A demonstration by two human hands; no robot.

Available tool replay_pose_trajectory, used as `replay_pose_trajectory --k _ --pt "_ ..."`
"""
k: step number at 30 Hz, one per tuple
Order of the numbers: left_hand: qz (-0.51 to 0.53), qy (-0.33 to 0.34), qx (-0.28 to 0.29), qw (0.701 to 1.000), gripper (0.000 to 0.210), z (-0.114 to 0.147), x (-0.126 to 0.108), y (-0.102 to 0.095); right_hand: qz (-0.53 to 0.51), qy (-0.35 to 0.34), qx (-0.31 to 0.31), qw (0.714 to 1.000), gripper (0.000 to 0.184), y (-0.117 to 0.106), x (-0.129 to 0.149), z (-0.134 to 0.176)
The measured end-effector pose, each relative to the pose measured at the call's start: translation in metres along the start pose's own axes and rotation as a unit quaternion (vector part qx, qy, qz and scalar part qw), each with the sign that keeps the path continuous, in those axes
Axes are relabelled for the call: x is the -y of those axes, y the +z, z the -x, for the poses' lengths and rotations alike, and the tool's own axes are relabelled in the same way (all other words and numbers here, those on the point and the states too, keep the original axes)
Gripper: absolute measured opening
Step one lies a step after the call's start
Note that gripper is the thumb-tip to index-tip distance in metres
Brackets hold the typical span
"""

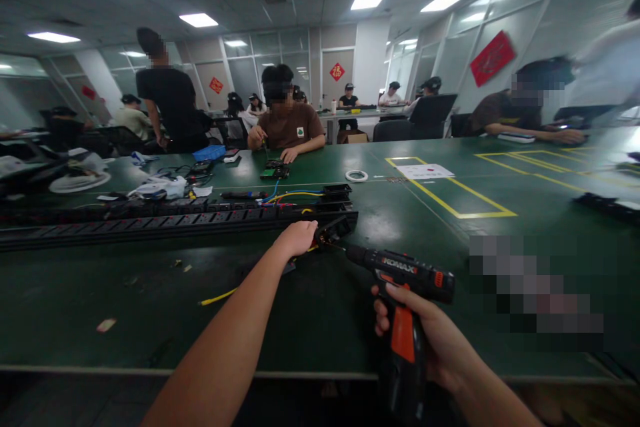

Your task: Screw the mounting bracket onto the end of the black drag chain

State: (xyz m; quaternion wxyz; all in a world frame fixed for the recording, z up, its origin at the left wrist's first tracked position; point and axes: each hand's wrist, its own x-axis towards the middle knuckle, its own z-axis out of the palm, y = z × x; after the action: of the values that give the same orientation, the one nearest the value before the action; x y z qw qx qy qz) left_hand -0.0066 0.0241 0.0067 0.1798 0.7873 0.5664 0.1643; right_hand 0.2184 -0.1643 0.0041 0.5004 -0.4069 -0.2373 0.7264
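Observation:
My right hand (425, 320) is wrapped around the handle of a black and orange cordless drill (400, 270). The drill points left, and its thin bit reaches a small black end piece (336, 232) with wires inside. My left hand (299, 238) is closed on the left side of that end piece and holds it tilted above the table. A yellow wire (217, 296) trails from beneath my left forearm onto the table. Just behind my left hand lies a long black power strip (175, 221) with a row of sockets.
Across the green table (310, 340) a seated person (287, 117) works on a green circuit board (275, 170). A white tape roll (357, 176), a paper sheet (425, 171) and a blue basket (210, 153) lie farther back. Tangled cables and plastic bags cover the left side.

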Motion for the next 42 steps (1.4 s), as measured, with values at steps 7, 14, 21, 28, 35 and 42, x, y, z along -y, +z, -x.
replay_pose_trajectory --k 7,14,21,28,35,42 --pt "0.004 -0.010 -0.007 1.000 0.035 0.0007 -0.0004 -0.0017 0.003 0.000 0.000 1.000 0.020 0.0002 0.0001 0.0024" --pt "-0.007 -0.033 0.013 0.999 0.037 0.0033 -0.0013 -0.0019 0.004 0.000 0.004 1.000 0.020 -0.0003 -0.0004 0.0015" --pt "-0.044 -0.040 0.020 0.998 0.039 0.0054 -0.0021 -0.0006 0.026 -0.010 0.011 1.000 0.020 -0.0005 -0.0009 0.0010" --pt "0.006 0.014 -0.002 1.000 0.040 0.0037 -0.0013 -0.0040 0.014 0.000 0.000 1.000 0.020 0.0015 0.0007 0.0030" --pt "0.023 0.012 0.003 1.000 0.057 0.0025 -0.0012 -0.0027 0.005 0.005 0.004 1.000 0.019 0.0007 0.0019 0.0027" --pt "0.013 0.010 0.015 1.000 0.056 -0.0001 0.0005 0.0004 0.015 -0.002 0.000 1.000 0.018 0.0021 0.0021 0.0035"
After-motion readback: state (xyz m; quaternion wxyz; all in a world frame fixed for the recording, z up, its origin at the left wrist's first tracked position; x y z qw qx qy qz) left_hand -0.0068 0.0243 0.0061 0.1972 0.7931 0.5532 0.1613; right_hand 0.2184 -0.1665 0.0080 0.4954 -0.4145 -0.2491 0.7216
